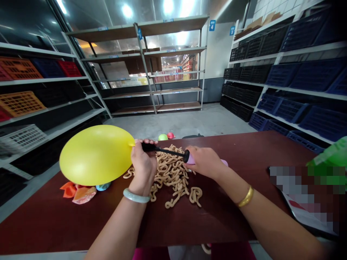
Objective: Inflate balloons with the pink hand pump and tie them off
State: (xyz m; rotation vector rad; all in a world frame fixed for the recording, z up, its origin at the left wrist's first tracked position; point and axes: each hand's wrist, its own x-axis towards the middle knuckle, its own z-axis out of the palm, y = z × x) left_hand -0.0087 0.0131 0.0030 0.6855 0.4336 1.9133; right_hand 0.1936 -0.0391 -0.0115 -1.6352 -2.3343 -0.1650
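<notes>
A yellow balloon [96, 155], blown up large, sits at the left with its neck at my left hand [144, 159]. That hand is closed around the black nozzle end of a hand balloon pump [170, 152] and the balloon's neck. My right hand [204, 162] grips the pump's lilac end, and the black rod shows between both hands. Beneath the pump lies a heap of tan, curled, rope-like pieces [173, 173]. Limp orange and patterned balloons [84, 194] and a blue one [103, 186] rest on the table under the yellow balloon.
The dark red table [222, 216] spans the front. At right lie a blurred-out flat item [295, 209] and a green plastic bag [330, 162]. Green [163, 137] and red [170, 135] round things show past the far edge. Shelves with crates [311, 76] stand around.
</notes>
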